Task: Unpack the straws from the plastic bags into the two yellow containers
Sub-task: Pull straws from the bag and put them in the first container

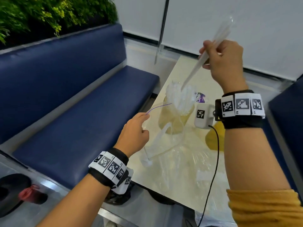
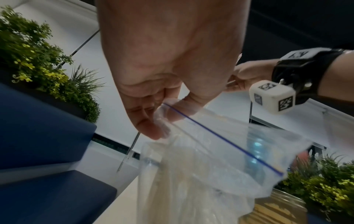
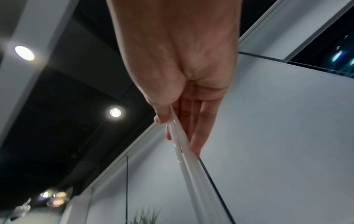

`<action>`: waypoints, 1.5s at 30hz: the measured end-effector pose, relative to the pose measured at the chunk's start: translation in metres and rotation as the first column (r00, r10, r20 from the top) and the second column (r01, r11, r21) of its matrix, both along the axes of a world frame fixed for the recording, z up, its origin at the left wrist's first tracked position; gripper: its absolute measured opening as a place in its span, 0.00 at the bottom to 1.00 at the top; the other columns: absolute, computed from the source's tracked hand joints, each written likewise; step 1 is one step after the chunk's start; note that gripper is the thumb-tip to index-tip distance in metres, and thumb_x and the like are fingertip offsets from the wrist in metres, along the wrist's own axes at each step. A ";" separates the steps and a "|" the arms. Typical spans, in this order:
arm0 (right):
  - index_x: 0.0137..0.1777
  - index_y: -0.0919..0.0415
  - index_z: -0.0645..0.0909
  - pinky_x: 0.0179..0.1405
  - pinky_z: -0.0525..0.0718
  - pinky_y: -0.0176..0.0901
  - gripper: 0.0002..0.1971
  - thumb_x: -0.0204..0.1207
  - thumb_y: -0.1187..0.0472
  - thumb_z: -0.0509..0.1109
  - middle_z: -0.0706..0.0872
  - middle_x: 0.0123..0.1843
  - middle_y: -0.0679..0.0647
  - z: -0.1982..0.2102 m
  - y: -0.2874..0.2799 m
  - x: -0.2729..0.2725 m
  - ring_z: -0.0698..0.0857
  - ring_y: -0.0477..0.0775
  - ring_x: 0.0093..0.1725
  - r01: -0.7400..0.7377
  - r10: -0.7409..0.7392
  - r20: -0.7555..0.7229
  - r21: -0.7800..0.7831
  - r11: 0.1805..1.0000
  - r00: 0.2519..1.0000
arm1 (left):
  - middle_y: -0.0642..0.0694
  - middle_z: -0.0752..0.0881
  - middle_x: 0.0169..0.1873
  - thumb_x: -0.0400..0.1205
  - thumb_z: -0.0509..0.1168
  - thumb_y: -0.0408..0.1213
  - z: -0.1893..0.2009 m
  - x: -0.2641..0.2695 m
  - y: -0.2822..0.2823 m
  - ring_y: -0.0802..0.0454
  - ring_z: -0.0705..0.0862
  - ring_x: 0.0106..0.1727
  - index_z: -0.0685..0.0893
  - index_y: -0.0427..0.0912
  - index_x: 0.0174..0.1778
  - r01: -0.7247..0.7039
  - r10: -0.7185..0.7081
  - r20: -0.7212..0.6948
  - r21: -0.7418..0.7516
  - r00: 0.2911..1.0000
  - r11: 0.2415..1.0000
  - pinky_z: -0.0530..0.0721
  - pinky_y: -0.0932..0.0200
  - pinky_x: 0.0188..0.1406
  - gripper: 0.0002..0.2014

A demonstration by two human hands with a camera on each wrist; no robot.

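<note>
My left hand (image 1: 136, 128) pinches the top edge of a clear zip bag (image 1: 165, 128) with a blue seal line (image 2: 220, 139); the bag hangs open above the pale table (image 1: 183, 163). My right hand (image 1: 224, 63) is raised over the table and grips a small bundle of wrapped white straws (image 1: 205, 58), tilted down toward a yellow container (image 1: 178, 118). That container stands full of wrapped straws (image 1: 180, 95). A second yellow container (image 1: 214, 136) shows partly behind my right wrist. In the right wrist view the straws (image 3: 184, 154) run out between thumb and fingers.
A blue padded bench (image 1: 73, 115) runs along the table's left side, with green plants (image 1: 41, 15) behind it. Crumpled clear plastic (image 1: 185, 163) lies on the table's near part. A purple-printed packet (image 1: 200, 97) sits behind the full container. A black cable (image 1: 213, 161) hangs from my right wrist.
</note>
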State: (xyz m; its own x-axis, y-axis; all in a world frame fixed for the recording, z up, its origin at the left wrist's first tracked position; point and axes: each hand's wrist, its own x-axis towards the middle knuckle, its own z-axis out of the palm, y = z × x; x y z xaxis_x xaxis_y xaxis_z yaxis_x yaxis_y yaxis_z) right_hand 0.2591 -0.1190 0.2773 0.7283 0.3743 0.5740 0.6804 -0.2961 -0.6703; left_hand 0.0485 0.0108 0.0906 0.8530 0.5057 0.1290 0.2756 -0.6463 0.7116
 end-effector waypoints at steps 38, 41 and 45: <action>0.78 0.54 0.75 0.73 0.75 0.54 0.22 0.86 0.52 0.63 0.79 0.74 0.54 -0.081 -0.019 0.012 0.74 0.58 0.75 0.055 -0.001 0.124 -0.434 0.899 0.992 | 0.54 0.79 0.75 0.81 0.64 0.30 0.018 -0.002 -0.016 0.51 0.85 0.54 0.79 0.45 0.77 0.035 -0.037 0.037 0.043 0.999 0.998 0.82 0.49 0.66 0.26; 0.64 0.49 0.84 0.56 0.85 0.52 0.15 0.83 0.47 0.64 0.88 0.52 0.45 -0.072 -0.067 -0.007 0.86 0.52 0.53 0.117 -0.106 0.049 -0.332 0.936 0.993 | 0.54 0.80 0.74 0.82 0.66 0.30 0.021 0.000 -0.021 0.50 0.85 0.52 0.80 0.44 0.76 0.050 -0.055 0.064 0.074 0.996 0.996 0.80 0.55 0.62 0.24; 0.55 0.54 0.86 0.47 0.85 0.49 0.13 0.83 0.47 0.66 0.87 0.45 0.47 -0.111 -0.128 -0.025 0.86 0.52 0.45 0.180 -0.240 -0.093 -0.425 0.887 0.966 | 0.53 0.80 0.74 0.83 0.67 0.31 0.026 0.004 -0.029 0.53 0.84 0.54 0.80 0.43 0.76 0.070 -0.077 0.092 0.071 0.993 0.995 0.78 0.58 0.62 0.23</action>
